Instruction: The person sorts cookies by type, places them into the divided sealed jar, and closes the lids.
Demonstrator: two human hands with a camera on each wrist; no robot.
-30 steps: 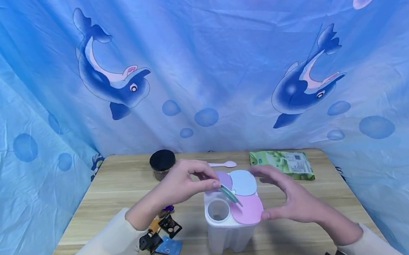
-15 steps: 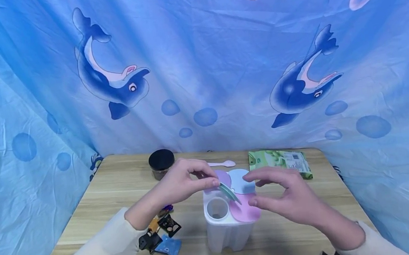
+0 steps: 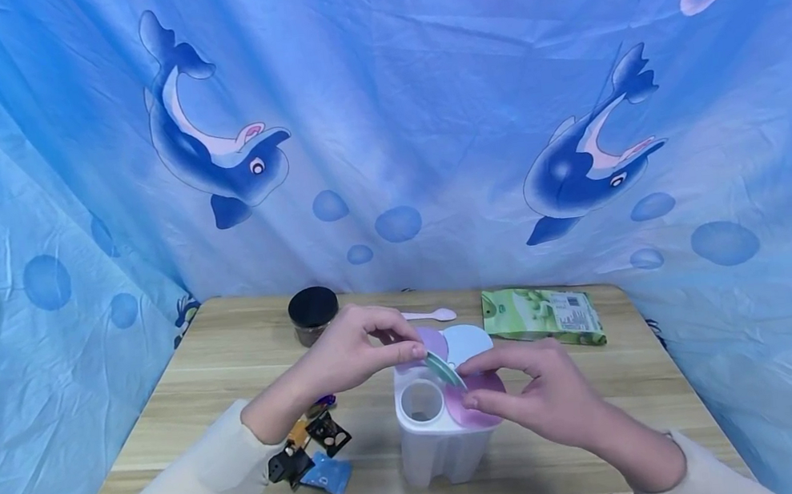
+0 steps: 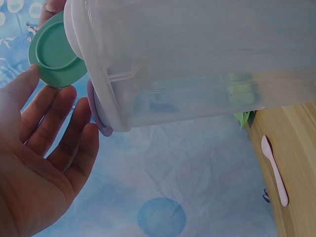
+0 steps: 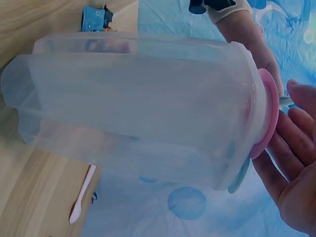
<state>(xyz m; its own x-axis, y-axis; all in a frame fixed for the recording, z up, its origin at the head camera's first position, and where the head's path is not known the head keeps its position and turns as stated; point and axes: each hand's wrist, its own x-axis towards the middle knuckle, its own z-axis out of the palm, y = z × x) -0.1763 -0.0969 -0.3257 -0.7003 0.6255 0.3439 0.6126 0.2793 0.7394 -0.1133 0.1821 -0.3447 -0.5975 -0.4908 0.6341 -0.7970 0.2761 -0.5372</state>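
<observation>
A tall translucent storage container [image 3: 440, 456] stands upright on the table. Its white top has one uncovered round opening [image 3: 422, 401] at front left, beside a pink lid [image 3: 484, 407], a pale blue lid [image 3: 469, 340] and a purple lid [image 3: 433, 341]. Over that top, my left hand [image 3: 356, 352] pinches a round green lid [image 4: 54, 49], tilted, between thumb and fingers. From the other side my right hand [image 3: 552, 391] has its thumb and index fingertips around the green lid's right edge, above the pink lid.
Behind my left hand is a black-lidded jar [image 3: 313, 310]. A pink spoon [image 3: 441, 315] and a green food bag [image 3: 548, 315] lie at the back. Several small wrapped packets [image 3: 329, 433], with a blue packet [image 3: 328, 474], lie left of the container.
My right hand has come left from the container's right side, over the pink lid, to the green lid's edge. The left hand holds the green lid in nearly the same place.
</observation>
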